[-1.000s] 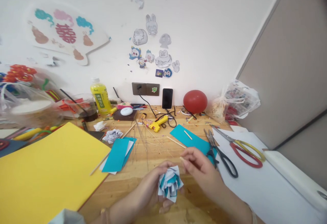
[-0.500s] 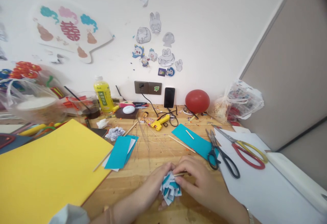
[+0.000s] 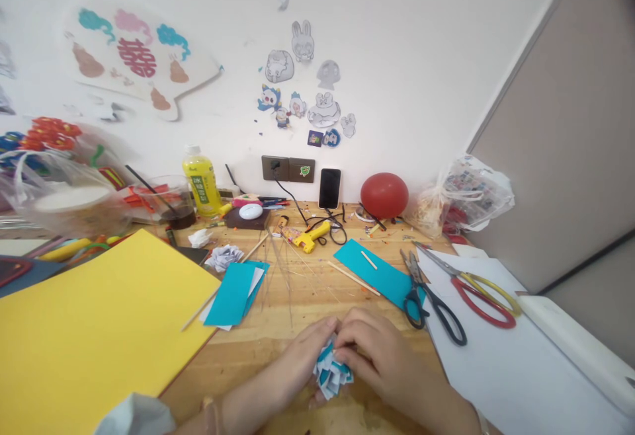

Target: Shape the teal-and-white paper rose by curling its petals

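Close above the wooden table (image 3: 307, 299), we are holding a ruffled blue-and-white paper piece (image 3: 333, 377) between both hands.
Our left hand (image 3: 303, 359) is cupping it from beneath and the side, seemingly steadying its loose folds, while our right hand (image 3: 381, 355) is keeping bent fingers close at its right edge; whether they are pinching anything, we cannot tell. Farther out, black-handled scissors (image 3: 432, 306) and blue paper sheets (image 3: 229, 295) are lying within reach, probably for convenience; beyond them a yellow glue gun (image 3: 312, 237) is resting near its outlet (image 3: 275, 168), and a phone (image 3: 330, 188) is leaning against the wall. Half a second earlier a thin stick was showing at our right fingers; now we are seeing none there.
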